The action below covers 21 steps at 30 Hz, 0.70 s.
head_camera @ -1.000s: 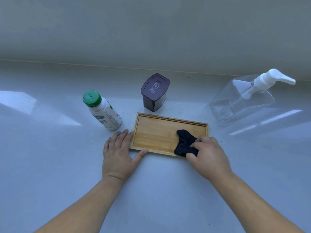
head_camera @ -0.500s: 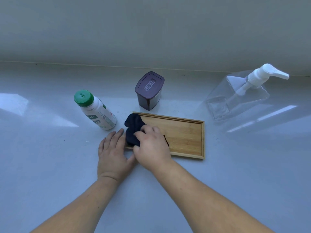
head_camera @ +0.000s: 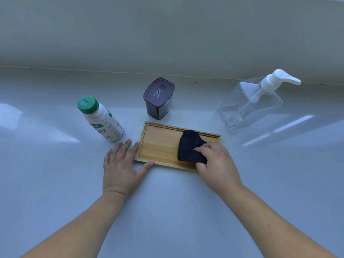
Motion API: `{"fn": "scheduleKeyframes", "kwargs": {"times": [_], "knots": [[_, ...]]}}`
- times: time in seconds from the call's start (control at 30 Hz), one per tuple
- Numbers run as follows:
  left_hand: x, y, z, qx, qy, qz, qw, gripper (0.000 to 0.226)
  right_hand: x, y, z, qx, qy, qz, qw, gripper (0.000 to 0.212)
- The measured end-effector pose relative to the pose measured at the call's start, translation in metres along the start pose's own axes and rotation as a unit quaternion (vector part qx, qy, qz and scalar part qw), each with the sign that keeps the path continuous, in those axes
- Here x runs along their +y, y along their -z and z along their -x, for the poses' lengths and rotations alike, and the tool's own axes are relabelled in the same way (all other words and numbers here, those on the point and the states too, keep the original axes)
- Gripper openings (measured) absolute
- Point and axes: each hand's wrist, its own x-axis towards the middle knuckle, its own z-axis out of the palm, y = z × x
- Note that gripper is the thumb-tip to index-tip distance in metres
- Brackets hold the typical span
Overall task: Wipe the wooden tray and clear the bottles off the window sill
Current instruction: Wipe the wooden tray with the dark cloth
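Observation:
A shallow wooden tray (head_camera: 160, 142) lies on the white window sill (head_camera: 55, 164). My right hand (head_camera: 217, 164) presses a dark cloth (head_camera: 189, 146) onto the right half of the tray. My left hand (head_camera: 121, 166) lies flat on the sill, fingers apart, its thumb and fingertips against the tray's left corner. A white bottle with a green cap (head_camera: 100, 120) stands left of the tray. A dark brown lidded container (head_camera: 159, 98) stands just behind it. A clear pump bottle (head_camera: 255, 103) with a white pump head stands at the right.
The pale wall (head_camera: 167, 34) rises along the back of the sill. Bright light patches fall on the sill at the far left and right.
My right hand has swept the cloth from the tray's right end to its left end and back to the right half. My left hand has stayed at the tray's left corner.

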Motion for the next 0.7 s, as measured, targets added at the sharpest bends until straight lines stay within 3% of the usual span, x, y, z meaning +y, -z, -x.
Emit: {"fn": "scheduleKeyframes", "kwargs": {"times": [0.17, 0.27, 0.37, 0.43, 0.5, 0.57, 0.63, 0.7], "knots": [[0.002, 0.003, 0.001, -0.017, 0.006, -0.005, 1.0, 0.089, -0.034, -0.019, 0.064, 0.024, 0.175, -0.004, 0.984, 0.051], [0.003, 0.007, 0.001, -0.027, 0.008, -0.004, 1.0, 0.089, -0.039, -0.042, 0.089, -0.057, 0.241, 0.059, 0.967, 0.048], [0.005, 0.011, 0.001, -0.044, 0.014, -0.003, 0.999, 0.092, -0.038, -0.057, 0.103, -0.19, 0.241, 0.159, 0.939, 0.045], [0.007, 0.014, 0.001, -0.054, 0.021, 0.003, 0.998, 0.094, -0.033, -0.054, 0.108, -0.206, 0.237, 0.138, 0.939, 0.055], [0.011, 0.02, 0.001, -0.06, 0.024, 0.007, 0.998, 0.094, -0.029, -0.04, 0.106, -0.172, 0.209, 0.053, 0.961, 0.065], [0.017, 0.026, -0.001, -0.076, 0.028, 0.016, 0.997, 0.088, -0.02, -0.021, 0.096, -0.115, 0.131, -0.02, 0.984, 0.06], [0.025, 0.034, -0.005, -0.1, 0.052, 0.043, 0.993, 0.075, -0.005, -0.002, 0.079, -0.036, 0.008, -0.085, 0.996, 0.054], [0.034, 0.04, -0.012, -0.11, 0.102, 0.096, 0.984, 0.064, 0.008, 0.013, 0.058, 0.013, -0.148, -0.197, 0.969, 0.055]]}}
